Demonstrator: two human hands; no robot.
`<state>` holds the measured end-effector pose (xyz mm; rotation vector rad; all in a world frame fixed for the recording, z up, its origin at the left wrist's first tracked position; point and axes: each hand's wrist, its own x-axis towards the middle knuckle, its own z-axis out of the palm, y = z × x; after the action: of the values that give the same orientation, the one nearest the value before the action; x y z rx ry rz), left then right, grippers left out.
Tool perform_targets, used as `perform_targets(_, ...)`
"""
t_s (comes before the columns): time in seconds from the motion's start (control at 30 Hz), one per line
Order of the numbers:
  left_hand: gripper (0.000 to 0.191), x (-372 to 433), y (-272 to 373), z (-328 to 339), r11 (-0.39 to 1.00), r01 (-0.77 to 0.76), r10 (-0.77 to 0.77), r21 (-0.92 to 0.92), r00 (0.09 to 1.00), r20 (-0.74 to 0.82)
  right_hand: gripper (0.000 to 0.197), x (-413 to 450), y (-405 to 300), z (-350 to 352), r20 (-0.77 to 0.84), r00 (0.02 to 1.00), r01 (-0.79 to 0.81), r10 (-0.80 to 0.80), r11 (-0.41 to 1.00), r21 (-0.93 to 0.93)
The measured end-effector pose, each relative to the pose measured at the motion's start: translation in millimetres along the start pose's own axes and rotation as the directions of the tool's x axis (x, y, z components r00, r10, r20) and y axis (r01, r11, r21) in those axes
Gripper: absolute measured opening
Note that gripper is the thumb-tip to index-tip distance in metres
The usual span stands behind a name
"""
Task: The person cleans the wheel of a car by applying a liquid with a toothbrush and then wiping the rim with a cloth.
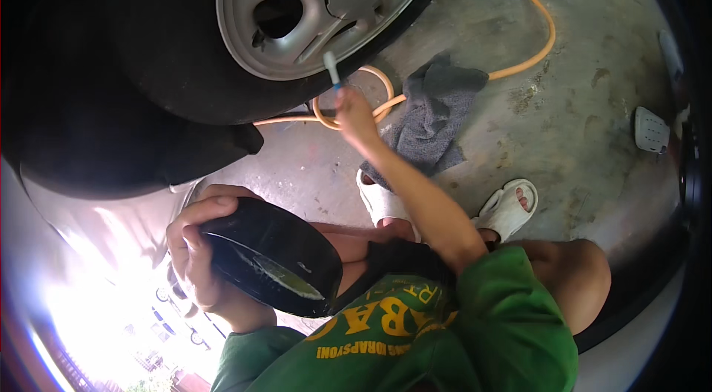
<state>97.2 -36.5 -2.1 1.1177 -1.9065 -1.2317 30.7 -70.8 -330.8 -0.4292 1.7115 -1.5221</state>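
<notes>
My left hand (pixel 197 253) grips a round black bowl (pixel 278 258) by its side, tilted, with some liquid and foam showing inside. My right hand (pixel 356 114) is closed around the blue part of a small brush (pixel 332 66), likely a toothbrush, whose pale end lies over the lower rim of a silver wheel cover (pixel 311 30). The wheel's black tire (pixel 222 97) curves around the cover. Blur hides whether the brush touches the wheel.
An orange hose (pixel 548 19) runs along the concrete floor (pixel 589 169), looping beside the tire. A grey towel (pixel 428 114) lies over part of it. White slippers (pixel 509 211) are on my feet. A grey perforated pedal-like piece (pixel 651 129) shows at right.
</notes>
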Motion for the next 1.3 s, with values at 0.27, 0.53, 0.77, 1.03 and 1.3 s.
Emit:
perform_targets(0.27, 0.043, 1.8, -0.6, 11.8, 1.0, 0.009, -0.006, 0.029, 0.994, -0.105, 0.02, 63.8, -47.5, -115.9, -0.094, 0.947, 0.136, -0.308, 0.645, -0.752)
perform_targets(0.53, 0.041, -1.1, 1.9, 12.4, 1.0, -0.01, 0.008, -0.016, 0.995, -0.096, 0.015, 76.4, -39.4, -143.1, -0.13, 0.777, 0.304, -0.616, 0.549, -0.779)
perform_targets(0.77, 0.042, 1.7, 3.3, 20.2, 0.998, 0.055, -0.058, -0.026, 0.986, -0.155, 0.014, 67.5, -43.4, -146.5, -0.03, 0.996, 0.038, -0.083, 0.712, -0.701)
perform_targets(1.03, 0.043, 6.3, 5.9, 11.2, 0.986, 0.164, -0.16, 0.04, 0.983, -0.093, 0.02, 88.4, -48.6, -141.2, -0.211, 0.934, 0.034, -0.289, 0.658, -0.752)
perform_targets(1.3, 0.043, 2.3, 7.5, 17.7, 0.983, 0.17, -0.158, 0.068, 0.975, -0.154, 0.023, 96.0, -58.3, -153.8, -0.138, 0.912, 0.078, -0.386, 0.493, -0.866)
